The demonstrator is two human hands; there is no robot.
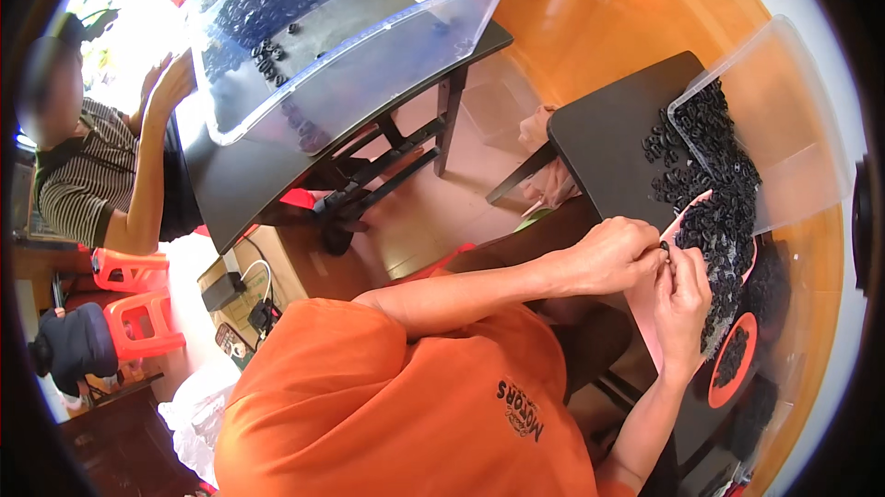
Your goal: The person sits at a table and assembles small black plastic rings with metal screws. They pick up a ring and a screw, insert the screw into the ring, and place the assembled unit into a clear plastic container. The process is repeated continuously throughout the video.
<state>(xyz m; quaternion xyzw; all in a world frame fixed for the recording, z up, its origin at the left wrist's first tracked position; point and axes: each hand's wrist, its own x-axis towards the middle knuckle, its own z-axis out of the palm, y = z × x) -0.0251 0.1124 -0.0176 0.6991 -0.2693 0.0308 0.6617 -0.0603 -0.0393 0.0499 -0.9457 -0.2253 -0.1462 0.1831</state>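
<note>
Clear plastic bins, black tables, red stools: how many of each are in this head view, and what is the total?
Clear plastic bins: 2, one tilted on the far table and one by the hands
Black tables: 2
Red stools: 2
Total: 6

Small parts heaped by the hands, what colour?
Black: the small parts heaped by the hands, clearest in the head view.

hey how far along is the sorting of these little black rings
Done: some rings sit in the small orange dish. In hand: the left hand and right hand pinch one black ring. Left: a big pile of black rings on the table.
</note>
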